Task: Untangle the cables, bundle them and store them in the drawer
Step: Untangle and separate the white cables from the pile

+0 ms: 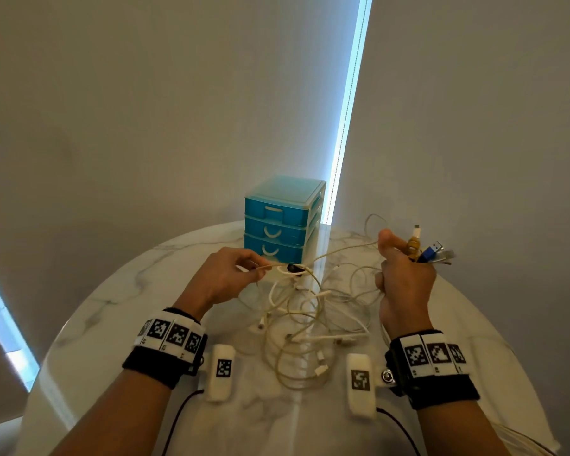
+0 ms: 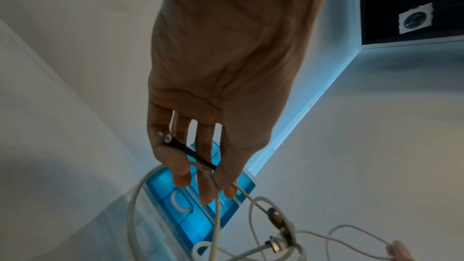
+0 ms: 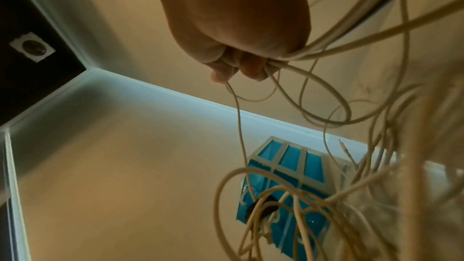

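Note:
A tangle of white cables (image 1: 310, 320) sprawls over the round marble table (image 1: 119, 291), in front of a small blue three-drawer unit (image 1: 282, 218) whose drawers are all closed. My left hand (image 1: 231, 274) pinches one thin white cable (image 2: 241, 190) just short of a small dark plug (image 1: 293, 267) caught in a loop. My right hand (image 1: 405, 274) is raised in a fist around a bunch of cables (image 3: 288, 61), with yellow, blue and silver connectors (image 1: 425, 250) sticking out above it. Loops hang from that fist down toward the drawer unit (image 3: 283, 186).
Two white tagged modules (image 1: 222, 370) (image 1: 361, 380) with black leads lie on the near part of the table. The wall stands right behind the drawer unit, with a bright gap (image 1: 346, 110) between blinds. More white cable trails off the table's near right edge (image 1: 527, 439).

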{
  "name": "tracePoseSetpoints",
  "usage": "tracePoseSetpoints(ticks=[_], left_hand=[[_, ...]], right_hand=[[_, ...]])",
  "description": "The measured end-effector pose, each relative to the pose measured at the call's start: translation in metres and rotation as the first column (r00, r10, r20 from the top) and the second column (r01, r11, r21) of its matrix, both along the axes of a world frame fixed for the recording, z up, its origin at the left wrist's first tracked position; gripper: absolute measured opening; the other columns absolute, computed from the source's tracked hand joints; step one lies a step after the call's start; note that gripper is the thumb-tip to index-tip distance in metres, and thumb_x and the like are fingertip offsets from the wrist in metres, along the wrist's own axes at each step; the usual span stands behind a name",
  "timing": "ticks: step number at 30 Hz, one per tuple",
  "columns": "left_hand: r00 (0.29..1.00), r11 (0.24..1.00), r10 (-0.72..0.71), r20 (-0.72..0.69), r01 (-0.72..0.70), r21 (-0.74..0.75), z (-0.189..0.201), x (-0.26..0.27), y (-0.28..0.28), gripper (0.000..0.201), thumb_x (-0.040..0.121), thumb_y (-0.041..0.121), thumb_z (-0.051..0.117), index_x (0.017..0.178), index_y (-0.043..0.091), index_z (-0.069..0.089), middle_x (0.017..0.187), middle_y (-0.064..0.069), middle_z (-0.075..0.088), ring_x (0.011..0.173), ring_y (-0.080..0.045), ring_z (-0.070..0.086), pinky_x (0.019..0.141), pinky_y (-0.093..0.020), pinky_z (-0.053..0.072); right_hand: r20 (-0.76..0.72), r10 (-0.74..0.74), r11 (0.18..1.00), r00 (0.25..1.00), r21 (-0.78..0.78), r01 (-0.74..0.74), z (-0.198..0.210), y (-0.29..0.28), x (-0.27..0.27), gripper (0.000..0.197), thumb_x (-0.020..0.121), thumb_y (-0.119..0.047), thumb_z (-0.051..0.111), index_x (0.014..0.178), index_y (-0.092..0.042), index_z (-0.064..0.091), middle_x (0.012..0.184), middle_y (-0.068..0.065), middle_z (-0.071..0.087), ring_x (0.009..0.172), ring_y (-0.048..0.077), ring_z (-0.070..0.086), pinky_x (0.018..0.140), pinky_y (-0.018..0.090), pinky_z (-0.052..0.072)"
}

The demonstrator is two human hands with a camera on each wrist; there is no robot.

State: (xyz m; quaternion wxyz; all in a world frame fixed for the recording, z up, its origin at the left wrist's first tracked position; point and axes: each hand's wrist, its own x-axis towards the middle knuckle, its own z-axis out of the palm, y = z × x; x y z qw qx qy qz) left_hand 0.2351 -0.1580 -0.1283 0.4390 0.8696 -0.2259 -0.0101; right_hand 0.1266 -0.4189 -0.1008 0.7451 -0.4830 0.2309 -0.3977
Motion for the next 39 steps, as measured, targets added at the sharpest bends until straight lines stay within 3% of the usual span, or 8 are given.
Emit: tracePoseSetpoints(ticks=[6,12,15,18,22,33,36,39], left_hand=[[0.999,0.990,0.014,-0.030,-0.010,0.139,-0.001,0.007,0.006,0.024,0.098,0.021,0.073,0.111,0.041,0.078,0.099,0.014,0.078,0.103,-0.011,0.070,0.096,-0.035,0.053],[0.959,0.967,-0.251,0.133,0.245,0.066,0.017,-0.016,-0.008,0.084,0.090,0.021,0.082,0.152,0.059,0.041,0.160,0.021,0.041,0.144,-0.007,0.039,0.120,-0.033,0.034],[0.920,0.919,-0.385,0.071,0.389,-0.065,0.027,-0.030,-0.020,0.079,0.094,0.020,0.078,0.150,0.062,0.041,0.146,0.032,0.050,0.132,0.005,0.050,0.105,-0.020,0.044],[0.906,0.907,-0.419,-0.055,0.421,0.028,0.019,-0.029,-0.024,0.074,0.097,0.032,0.076,0.155,0.056,0.036,0.133,0.018,0.068,0.121,-0.002,0.063,0.107,-0.034,0.052],[0.948,0.937,-0.319,-0.011,0.318,0.145,0.014,-0.022,-0.016,0.038,0.102,0.020,0.066,0.132,0.043,0.067,0.098,0.012,0.080,0.092,-0.004,0.072,0.097,-0.037,0.057],[0.927,0.873,-0.326,0.185,0.370,-0.317,0.089,-0.069,-0.058,0.039,0.104,0.004,0.062,0.134,0.028,0.067,0.109,0.004,0.079,0.082,-0.009,0.073,0.068,-0.016,0.054],[0.953,0.918,-0.229,0.200,0.279,-0.281,0.105,-0.062,-0.069,0.031,0.105,0.002,0.059,0.112,0.026,0.078,0.099,0.011,0.080,0.077,-0.004,0.071,0.067,-0.016,0.054],[0.977,0.978,-0.128,0.171,0.153,-0.143,0.117,-0.048,-0.072,0.027,0.103,0.007,0.063,0.106,0.025,0.082,0.094,0.009,0.080,0.079,-0.010,0.071,0.070,-0.027,0.059]], right_hand=[[0.172,-0.003,0.999,0.985,0.041,-0.004,0.013,-0.011,-0.010,0.019,0.093,-0.014,0.081,0.090,-0.022,0.064,0.065,-0.005,0.044,0.042,0.004,0.028,0.041,0.024,0.027],[-0.020,0.188,0.963,0.982,-0.194,-0.188,0.003,0.032,-0.003,0.014,0.088,-0.016,0.082,0.096,-0.017,0.070,0.061,-0.003,0.037,0.047,0.009,0.027,0.044,0.028,0.024],[0.000,0.232,0.956,0.973,-0.186,-0.228,0.007,0.035,-0.005,0.010,0.090,-0.017,0.083,0.095,-0.017,0.074,0.063,-0.001,0.042,0.047,0.008,0.027,0.042,0.026,0.026],[0.150,0.243,0.968,0.958,-0.102,-0.230,0.017,0.024,-0.015,0.018,0.096,-0.010,0.077,0.088,-0.025,0.072,0.059,-0.008,0.049,0.044,0.005,0.026,0.041,0.022,0.024],[0.282,0.230,0.973,0.932,-0.042,-0.227,0.022,0.005,-0.024,0.015,0.099,-0.013,0.075,0.097,-0.027,0.072,0.066,-0.003,0.049,0.046,0.006,0.022,0.043,0.022,0.024],[0.155,0.422,0.901,0.893,0.039,-0.432,0.006,0.007,-0.017,0.016,0.098,-0.015,0.074,0.113,-0.013,0.078,0.062,-0.008,0.050,0.045,0.005,0.024,0.041,0.021,0.021],[-0.099,0.355,0.920,0.929,-0.138,-0.366,0.009,0.004,-0.023,0.014,0.097,-0.032,0.079,0.095,-0.018,0.077,0.055,-0.013,0.050,0.048,0.007,0.037,0.048,0.026,0.030],[-0.194,-0.017,0.840,0.981,-0.535,-0.091,0.016,-0.004,-0.031,0.034,0.096,-0.054,0.074,0.076,-0.026,0.066,0.062,-0.009,0.063,0.061,0.006,0.060,0.066,0.029,0.046]])
